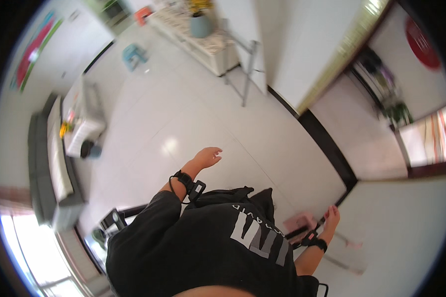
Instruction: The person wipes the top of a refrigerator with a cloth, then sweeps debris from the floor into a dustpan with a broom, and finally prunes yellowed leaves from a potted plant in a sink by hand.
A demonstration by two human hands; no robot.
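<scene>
My left hand [209,157] hangs over the pale tiled floor [203,116], its thumb apart from loosely bent fingers and nothing held. A black band with a small box-shaped device [197,190] is strapped round that wrist. On the right, my right hand [332,218] is held out beside a white wall [396,222]. Its fingers look loosely parted, with nothing visible in them, and it wears a similar wrist device [313,240]. Nearest to it is a pink object [302,222], blurred and partly behind my arm. Neither hand touches anything I can see.
A grey sofa [39,163] and a white low table [86,126] stand at left. Ahead are a blue stool [134,57], a long cabinet [181,37] with a vase [201,25], and a metal frame [249,74]. A doorway with a dark threshold [327,143] opens at right.
</scene>
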